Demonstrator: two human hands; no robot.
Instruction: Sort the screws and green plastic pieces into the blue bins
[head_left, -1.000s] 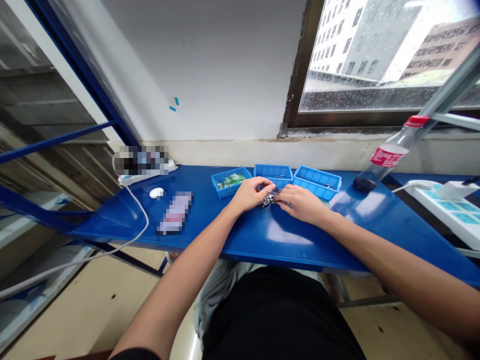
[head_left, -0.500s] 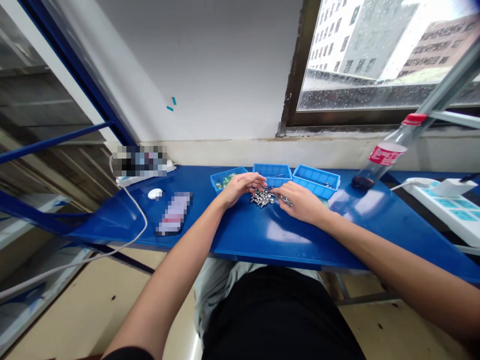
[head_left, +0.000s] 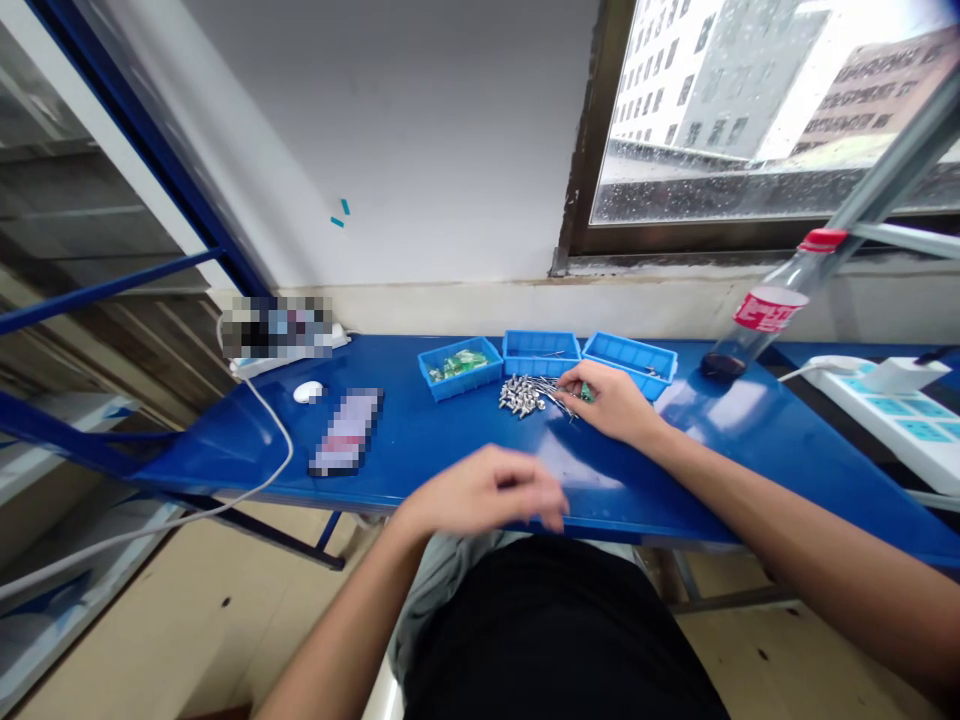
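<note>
Silver metal pieces (head_left: 519,397), several of them screw-like with round heads, lie in a small pile on the blue table. Longer thin metal pins (head_left: 556,394) reach from the pile toward my right hand (head_left: 611,402). Its fingers are bent together at the right side of the pile, and a small green piece (head_left: 587,393) shows at them. What the fingertips hold is hidden. My left hand (head_left: 491,492) hovers at the table's near edge, blurred, apart from the pile, its fingers loosely bent and apart with nothing visible in them.
Behind the pile stand three blue bins: the left bin (head_left: 459,385) with green pieces, the middle bin (head_left: 541,368) and right bin (head_left: 630,350) with thin metal pieces. A phone (head_left: 349,430), white mouse-like object (head_left: 307,392), bottle (head_left: 769,310) and power strip (head_left: 911,410) are around.
My left hand has moved from above the pile back toward me, uncovering the pile and left bin. My right hand stays beside the pile, and a green piece now shows at its fingers.
</note>
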